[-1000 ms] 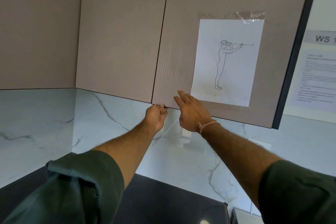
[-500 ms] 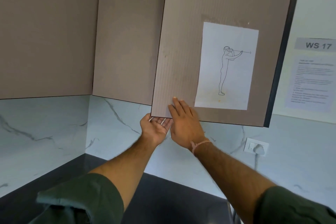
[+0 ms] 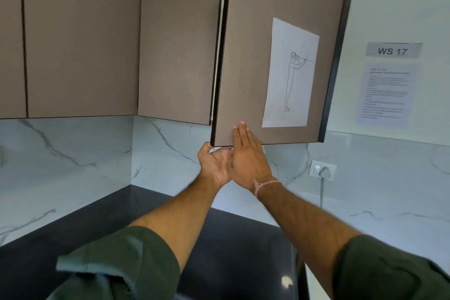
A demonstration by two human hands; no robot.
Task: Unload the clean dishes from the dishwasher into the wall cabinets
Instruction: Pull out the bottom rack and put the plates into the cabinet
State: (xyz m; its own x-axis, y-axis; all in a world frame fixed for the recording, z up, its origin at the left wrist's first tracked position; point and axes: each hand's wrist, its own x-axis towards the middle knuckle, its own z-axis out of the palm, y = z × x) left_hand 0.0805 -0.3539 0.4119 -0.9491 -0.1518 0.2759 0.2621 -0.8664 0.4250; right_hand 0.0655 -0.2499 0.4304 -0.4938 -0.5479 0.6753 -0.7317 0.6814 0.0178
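**Cabinet door.** The cabinet door (image 3: 248, 56) of the wall cabinet stands ajar. Its left edge is swung clear of the closed door (image 3: 180, 39) next to it. A narrow gap (image 3: 220, 44) runs along that left edge. The gap is too thin to show the inside of the cabinet, so its contents cannot be told.

**Left hand.** The left hand (image 3: 214, 163) is at the door's lower left corner, palm up, under the bottom edge. The thumb lies against the corner. The fingers hook up behind the bottom edge and grip it; their tips are hidden by the door.

**Right hand.** The right hand (image 3: 248, 156) lies flat on the door's front face, just right of the left hand and touching it. Its fingers (image 3: 239, 134) are straight, pressed together and pointing up. A thin pink band (image 3: 265, 184) circles the wrist. Both forearms are bare, with green sleeves (image 3: 121, 265) pushed up.

**On the door.** A white sheet (image 3: 289, 75) with a line drawing of a standing figure is fixed to the right half of the front face.

**Around the door.**
- To the right, on the wall: a grey sign (image 3: 392, 50) reading "WS 17", with a printed notice (image 3: 386, 95) below it; the text is too small to read.
- Below the door's right corner: a wall socket (image 3: 322, 169) with a plug and a hanging cable.
- Below the door: a dark countertop (image 3: 231, 238), backed by white marble-patterned wall panels (image 3: 73, 153).
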